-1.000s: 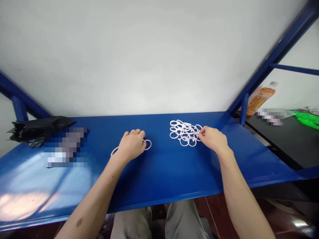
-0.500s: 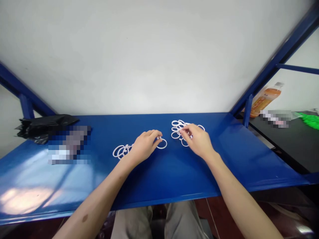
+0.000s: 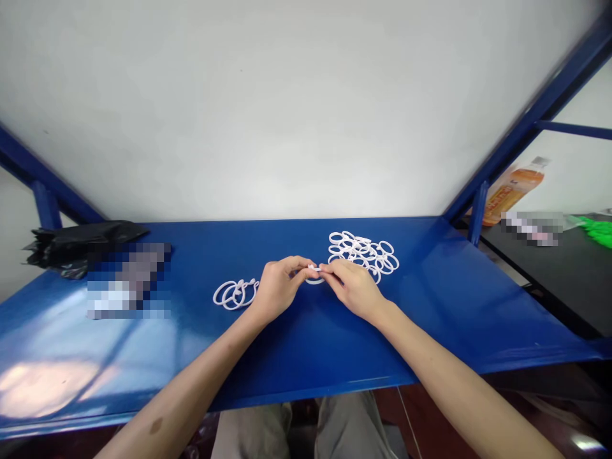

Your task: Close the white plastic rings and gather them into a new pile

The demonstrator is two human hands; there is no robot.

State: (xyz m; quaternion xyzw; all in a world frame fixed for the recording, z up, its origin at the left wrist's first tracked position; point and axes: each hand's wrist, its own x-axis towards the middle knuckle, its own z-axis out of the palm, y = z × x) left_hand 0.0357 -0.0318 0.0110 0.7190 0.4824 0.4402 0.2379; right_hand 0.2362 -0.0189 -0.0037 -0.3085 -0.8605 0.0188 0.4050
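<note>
My left hand is closed in a pinch on a white plastic ring, held above the blue table. Opposite it, my right hand pinches a small white plastic piece at the top of the ring. The fingertips of both hands nearly meet there, and I cannot tell whether that piece is part of the ring. Several white rings with small knobs lie overlapping to the left of my left hand. Behind my right hand spreads a larger pile of white rings, partly covered by it.
A black plastic bag and a blurred-out item lie at the table's left. Blue metal posts frame both sides, and a white wall stands behind. On a black surface at right are an orange drink bottle and something green.
My right hand has moved left from the ring pile to meet my left hand at the held ring. More of the pile shows now. My left hand has barely moved.
</note>
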